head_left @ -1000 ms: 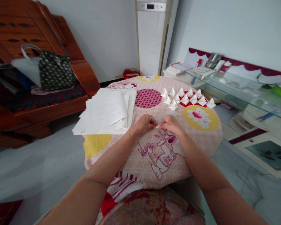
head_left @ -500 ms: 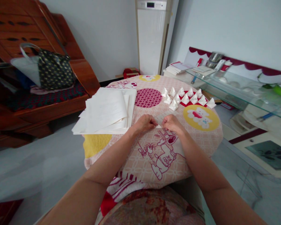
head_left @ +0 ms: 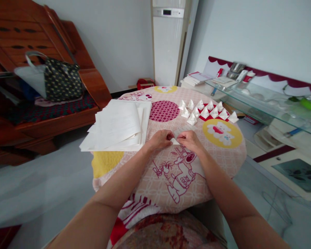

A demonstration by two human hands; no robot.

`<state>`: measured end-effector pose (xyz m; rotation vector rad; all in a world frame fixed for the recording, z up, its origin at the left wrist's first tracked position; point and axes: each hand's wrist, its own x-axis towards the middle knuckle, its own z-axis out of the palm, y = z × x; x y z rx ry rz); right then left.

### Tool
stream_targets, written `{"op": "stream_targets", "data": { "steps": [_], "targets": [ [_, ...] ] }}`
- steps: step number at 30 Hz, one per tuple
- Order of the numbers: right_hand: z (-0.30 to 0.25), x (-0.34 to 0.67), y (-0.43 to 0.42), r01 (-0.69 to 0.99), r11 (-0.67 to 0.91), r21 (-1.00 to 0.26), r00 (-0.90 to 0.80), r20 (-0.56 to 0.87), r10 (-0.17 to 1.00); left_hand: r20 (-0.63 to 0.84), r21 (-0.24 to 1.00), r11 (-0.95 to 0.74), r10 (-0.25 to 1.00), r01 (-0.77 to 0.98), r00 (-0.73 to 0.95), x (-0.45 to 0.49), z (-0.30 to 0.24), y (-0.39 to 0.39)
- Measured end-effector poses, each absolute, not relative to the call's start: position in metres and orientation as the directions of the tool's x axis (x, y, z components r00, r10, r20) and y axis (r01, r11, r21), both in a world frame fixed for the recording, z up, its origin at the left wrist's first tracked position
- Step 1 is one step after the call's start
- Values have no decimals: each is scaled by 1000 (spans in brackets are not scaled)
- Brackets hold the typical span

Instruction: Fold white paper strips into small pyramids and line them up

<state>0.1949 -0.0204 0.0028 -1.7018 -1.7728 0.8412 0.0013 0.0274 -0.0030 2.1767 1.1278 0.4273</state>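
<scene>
Both my hands meet over the middle of a round table covered by a pink cartoon cloth (head_left: 223, 152). My left hand (head_left: 160, 139) and my right hand (head_left: 188, 139) each pinch an end of a small folded white paper piece (head_left: 174, 141), fingers closed on it. Beyond them, on the far right part of the table, lie several finished white folded paper shapes (head_left: 207, 111) in rows. A stack of white paper sheets (head_left: 118, 125) rests at the table's left edge, just left of my left hand.
A wooden bench (head_left: 41, 114) with a dark patterned bag (head_left: 59, 79) stands at the left. A glass shelf (head_left: 269, 107) with bottles and papers runs along the right. A tall white air-conditioner unit (head_left: 168, 41) stands at the back wall.
The view has tilted slightly, so things sit a bit lower in the frame. My hands stay together on the paper piece, a little more of which shows between the fingers.
</scene>
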Motion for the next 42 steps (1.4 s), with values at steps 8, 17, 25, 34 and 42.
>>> {"op": "stream_targets", "data": {
  "steps": [8, 17, 25, 34, 42],
  "targets": [
    [1, 198, -18, 675, 79, -734, -142, -24, 990, 56, 755, -408, 821, 514, 568, 0, -3, 19],
    [-1, 203, -21, 426, 6, -905, -271, -121, 955, 16, 972, -148, 816, 182, 578, 4, -1, 21],
    [2, 196, -25, 235, -80, -969, -197, -128, 972, -125, 972, -34, 763, 233, 634, -2, 6, 14],
    [4, 191, -27, 260, -94, -961, -222, -155, 963, -185, 944, -38, 759, 326, 625, 1, 6, 14],
    [-4, 196, -23, 83, -74, -994, -231, -91, 969, -190, 978, 81, 730, 194, 657, -4, 15, 12]
  ]
}}
